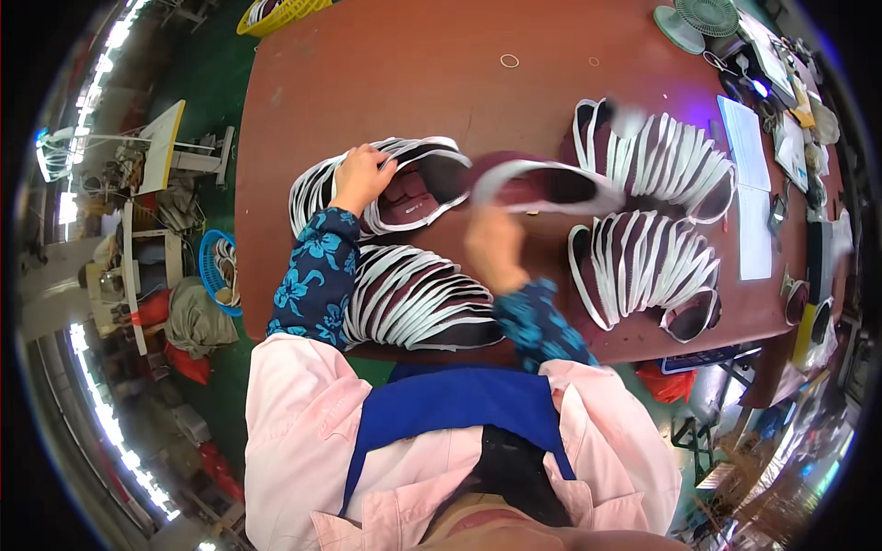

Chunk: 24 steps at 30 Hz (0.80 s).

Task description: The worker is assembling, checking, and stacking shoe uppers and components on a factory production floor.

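On the brown wooden table (386, 83), four fanned rows of maroon, white-edged shoe uppers lie: far left (317, 184), near left (413, 298), far right (661, 156), near right (643, 266). White paper sheets (749, 184) lie right of them; a small green fan (698, 20) stands far right.

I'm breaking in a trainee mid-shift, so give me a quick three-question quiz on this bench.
1. True or false: the left hand rests on a stack of shoe uppers.
2. What does the right hand hold? A) scissors B) a maroon shoe upper C) paper
3. Fill in: a small ____ stands at the table's far right corner.

Key: 1 true; 2 B; 3 fan.
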Each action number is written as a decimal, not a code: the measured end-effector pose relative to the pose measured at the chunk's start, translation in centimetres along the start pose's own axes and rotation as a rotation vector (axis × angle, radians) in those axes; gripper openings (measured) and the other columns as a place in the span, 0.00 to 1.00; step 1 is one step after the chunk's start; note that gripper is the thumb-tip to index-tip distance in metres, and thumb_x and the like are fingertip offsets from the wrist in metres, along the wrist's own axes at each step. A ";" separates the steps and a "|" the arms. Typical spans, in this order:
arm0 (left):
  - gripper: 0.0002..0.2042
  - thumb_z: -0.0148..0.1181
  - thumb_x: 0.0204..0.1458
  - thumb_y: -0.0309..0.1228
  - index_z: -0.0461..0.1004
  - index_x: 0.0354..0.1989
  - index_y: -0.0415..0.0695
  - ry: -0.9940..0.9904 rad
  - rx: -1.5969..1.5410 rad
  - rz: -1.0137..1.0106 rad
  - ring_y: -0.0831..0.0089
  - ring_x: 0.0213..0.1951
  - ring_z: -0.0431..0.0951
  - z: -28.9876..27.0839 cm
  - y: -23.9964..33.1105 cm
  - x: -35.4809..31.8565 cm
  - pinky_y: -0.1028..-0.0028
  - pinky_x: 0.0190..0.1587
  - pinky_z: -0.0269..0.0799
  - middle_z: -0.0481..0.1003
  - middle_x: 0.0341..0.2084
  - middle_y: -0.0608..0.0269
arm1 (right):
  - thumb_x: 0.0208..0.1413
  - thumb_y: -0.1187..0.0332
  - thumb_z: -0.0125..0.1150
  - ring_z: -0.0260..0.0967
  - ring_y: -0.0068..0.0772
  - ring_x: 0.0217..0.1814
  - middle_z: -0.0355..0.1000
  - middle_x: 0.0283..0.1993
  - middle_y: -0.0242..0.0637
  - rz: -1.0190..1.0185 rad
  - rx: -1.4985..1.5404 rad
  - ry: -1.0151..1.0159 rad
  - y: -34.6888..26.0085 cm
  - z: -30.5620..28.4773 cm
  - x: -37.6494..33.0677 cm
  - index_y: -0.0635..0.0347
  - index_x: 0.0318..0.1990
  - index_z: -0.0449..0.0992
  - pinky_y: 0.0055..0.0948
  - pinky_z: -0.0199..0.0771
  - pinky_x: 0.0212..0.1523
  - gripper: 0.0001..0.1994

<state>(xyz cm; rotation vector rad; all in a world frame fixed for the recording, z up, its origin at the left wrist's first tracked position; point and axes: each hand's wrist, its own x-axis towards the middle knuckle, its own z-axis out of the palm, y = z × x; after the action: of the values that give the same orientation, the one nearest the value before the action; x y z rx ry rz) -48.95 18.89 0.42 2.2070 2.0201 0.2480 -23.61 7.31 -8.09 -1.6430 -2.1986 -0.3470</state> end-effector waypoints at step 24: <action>0.10 0.56 0.63 0.26 0.79 0.48 0.37 0.098 -1.043 -0.102 0.78 0.44 0.76 -1.0 -16.5 -20.5 0.78 0.47 0.71 0.77 0.44 0.62 | 0.61 0.69 0.58 0.76 0.37 0.45 0.78 0.44 0.47 0.480 1.217 -0.465 -9.8 4.0 3.5 0.64 0.55 0.75 0.32 0.74 0.50 0.17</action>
<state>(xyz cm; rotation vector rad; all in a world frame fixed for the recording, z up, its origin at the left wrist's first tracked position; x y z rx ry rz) -66.93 -0.11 -2.67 1.4251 1.4643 1.1053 -34.43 9.14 -9.91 -1.4196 -1.5165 1.3322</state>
